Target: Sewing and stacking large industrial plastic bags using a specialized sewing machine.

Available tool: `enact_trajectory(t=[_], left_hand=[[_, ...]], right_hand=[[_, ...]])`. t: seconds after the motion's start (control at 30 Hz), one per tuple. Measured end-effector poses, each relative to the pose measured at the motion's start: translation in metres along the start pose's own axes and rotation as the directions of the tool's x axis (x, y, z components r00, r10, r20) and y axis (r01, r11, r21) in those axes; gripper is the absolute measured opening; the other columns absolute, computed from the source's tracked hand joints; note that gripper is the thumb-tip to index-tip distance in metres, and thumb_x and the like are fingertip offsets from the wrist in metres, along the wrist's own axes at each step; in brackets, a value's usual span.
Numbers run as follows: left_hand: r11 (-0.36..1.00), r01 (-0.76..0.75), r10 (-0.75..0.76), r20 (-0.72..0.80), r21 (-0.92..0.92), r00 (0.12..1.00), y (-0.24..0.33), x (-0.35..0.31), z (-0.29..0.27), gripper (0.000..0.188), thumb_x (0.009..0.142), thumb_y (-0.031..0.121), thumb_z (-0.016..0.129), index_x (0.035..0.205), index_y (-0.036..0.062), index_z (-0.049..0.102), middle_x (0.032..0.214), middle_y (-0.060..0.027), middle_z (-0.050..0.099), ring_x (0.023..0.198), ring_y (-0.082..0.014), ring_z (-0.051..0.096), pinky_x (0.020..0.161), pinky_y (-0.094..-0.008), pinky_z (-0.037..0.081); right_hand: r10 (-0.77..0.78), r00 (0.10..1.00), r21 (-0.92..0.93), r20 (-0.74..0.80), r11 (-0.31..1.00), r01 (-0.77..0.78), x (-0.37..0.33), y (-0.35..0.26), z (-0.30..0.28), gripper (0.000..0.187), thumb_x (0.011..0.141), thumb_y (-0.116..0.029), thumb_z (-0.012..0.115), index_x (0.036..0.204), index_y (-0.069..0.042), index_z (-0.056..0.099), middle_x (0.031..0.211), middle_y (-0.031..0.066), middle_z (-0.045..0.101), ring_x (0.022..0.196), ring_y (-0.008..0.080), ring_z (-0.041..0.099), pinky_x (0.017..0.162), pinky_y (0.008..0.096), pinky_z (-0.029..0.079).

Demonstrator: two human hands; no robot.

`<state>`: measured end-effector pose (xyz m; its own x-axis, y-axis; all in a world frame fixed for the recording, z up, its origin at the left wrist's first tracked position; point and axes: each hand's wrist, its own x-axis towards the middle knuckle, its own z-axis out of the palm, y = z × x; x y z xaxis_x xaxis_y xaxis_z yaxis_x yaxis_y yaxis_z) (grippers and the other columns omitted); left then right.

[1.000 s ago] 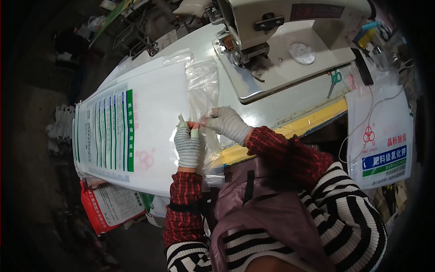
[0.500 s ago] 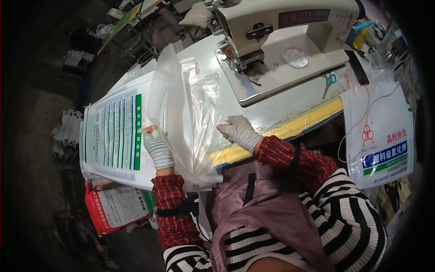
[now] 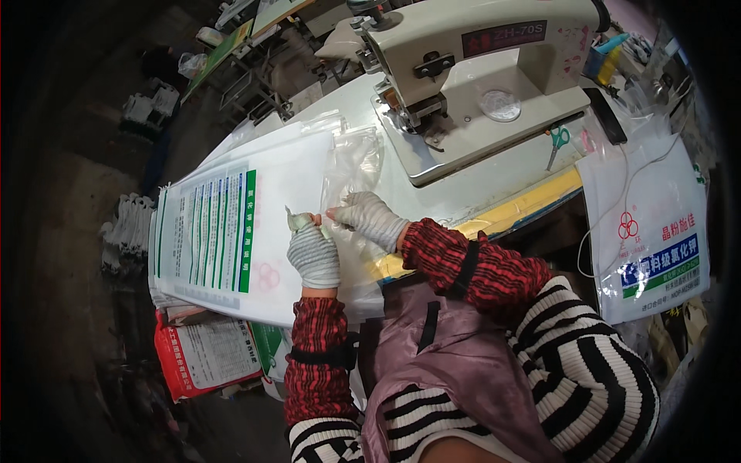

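A stack of white printed bags [image 3: 208, 231] with green and blue stripes lies flat at the left of the table. Clear plastic liners [image 3: 355, 158] stick out past the bags' right-hand edge. My left hand [image 3: 315, 255], in a grey-white fingerless wrap, rests over the top bag with its fingers curled in; pale green material shows at the fingertips, and what they hold is unclear. Close beside it, my right hand [image 3: 372, 220], wrapped likewise, pinches at the bag edge where the clear liner emerges. The fingertips of both hands nearly meet.
A large sewing machine [image 3: 494, 46] stands at the back right of the white table. Green-handled scissors [image 3: 557, 143] and a dark phone-like slab [image 3: 606, 116] lie beside it. Another printed bag [image 3: 652, 231] hangs at the right. Below the stack sits a red-and-white sack [image 3: 208, 355].
My left hand has moved right, and the translucent sheet it had raised is down. My right hand has shifted left to meet it at the bag edge. The view has shifted slightly.
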<state>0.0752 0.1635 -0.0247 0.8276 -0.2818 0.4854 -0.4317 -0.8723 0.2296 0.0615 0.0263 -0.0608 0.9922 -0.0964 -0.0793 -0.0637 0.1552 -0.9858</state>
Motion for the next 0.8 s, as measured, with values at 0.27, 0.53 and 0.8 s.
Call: enact_trajectory(t=[0.27, 0.53, 0.8], left_hand=[[0.581, 0.381, -0.528, 0.023, -0.719, 0.849, -0.132, 0.028, 0.005, 0.021, 0.094, 0.022, 0.049, 0.084, 0.0035, 0.05, 0.066, -0.0069, 0.051, 0.052, -0.0182, 0.042, 0.052, -0.0326, 0.039], [0.744, 0.265, -0.296, 0.054, -0.613, 0.954, 0.003, -0.02, -0.087, 0.018, 0.089, 0.017, 0.061, 0.086, 0.0025, 0.05, 0.064, -0.0031, 0.047, 0.053, -0.0139, 0.043, 0.049, -0.0304, 0.036], [0.968, -0.232, 0.231, 0.024, 0.1, 0.973, -0.038, -0.098, -0.164, 0.015, 0.08, 0.012, 0.067, 0.08, 0.0016, 0.057, 0.062, -0.0128, 0.057, 0.049, -0.0303, 0.055, 0.048, -0.0398, 0.042]], right_hand=[[0.005, 0.992, -0.629, -0.128, 0.773, -0.085, -0.059, 0.012, -0.051, 0.045, 0.081, -0.037, 0.062, 0.098, 0.005, 0.063, 0.091, 0.0232, 0.065, 0.093, 0.0347, 0.062, 0.085, 0.0404, 0.047], [-0.38, 0.737, -0.626, 0.56, 0.389, 0.676, -0.097, -0.055, 0.037, 0.021, 0.079, -0.009, 0.058, 0.1, -0.004, 0.061, 0.092, 0.0115, 0.061, 0.09, 0.0268, 0.058, 0.079, 0.0368, 0.046], [-0.708, 0.52, -0.82, 0.478, -0.146, 0.554, -0.021, -0.007, -0.046, 0.024, 0.082, -0.018, 0.054, 0.101, -0.003, 0.06, 0.092, 0.014, 0.064, 0.087, 0.0258, 0.061, 0.079, 0.0349, 0.05]])
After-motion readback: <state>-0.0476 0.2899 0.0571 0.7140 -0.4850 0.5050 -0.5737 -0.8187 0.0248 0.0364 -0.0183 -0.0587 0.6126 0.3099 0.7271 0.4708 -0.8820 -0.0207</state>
